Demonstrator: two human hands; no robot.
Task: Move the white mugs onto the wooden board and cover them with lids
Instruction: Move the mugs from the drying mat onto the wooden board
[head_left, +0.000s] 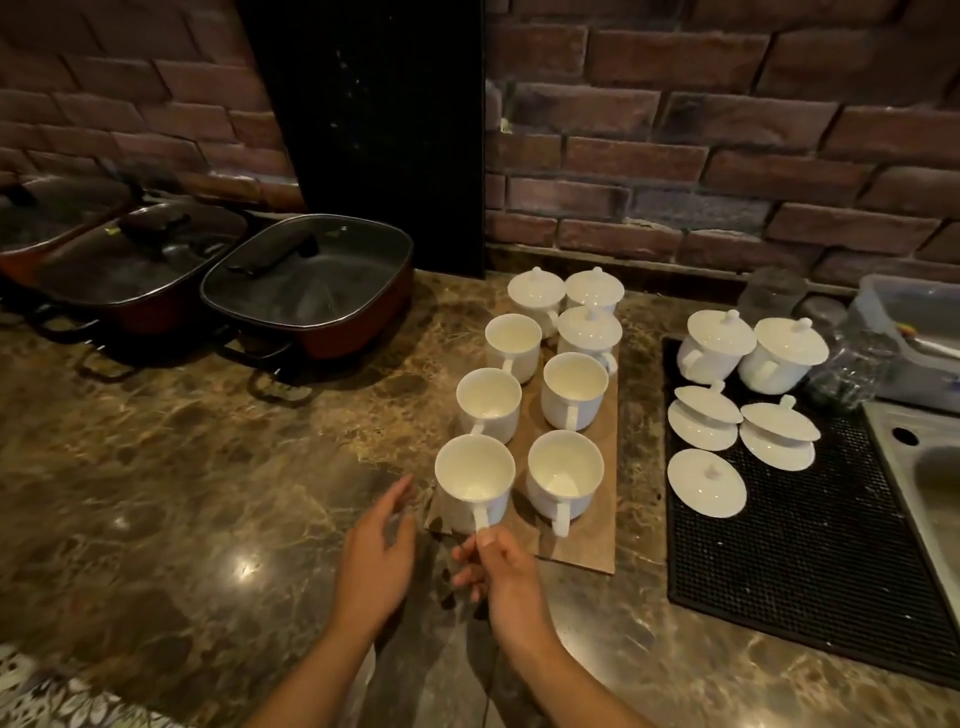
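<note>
A wooden board (597, 514) lies on the marble counter with white mugs in two rows. Three lidded mugs (589, 330) stand at its far end and several open mugs nearer me. My right hand (501, 569) pinches the handle of the nearest left open mug (474, 480), which sits at the board's near left corner. My left hand (376, 553) hovers open just left of that mug, touching nothing. On the black mat (810, 566) to the right lie several loose white lids (706, 483) and two lidded mugs (717, 343).
Red electric pans with glass lids (306, 283) stand at the back left. A black panel leans against the brick wall. A steel sink (930, 467), a plastic tub (914, 338) and glass jars (771, 293) are at the right.
</note>
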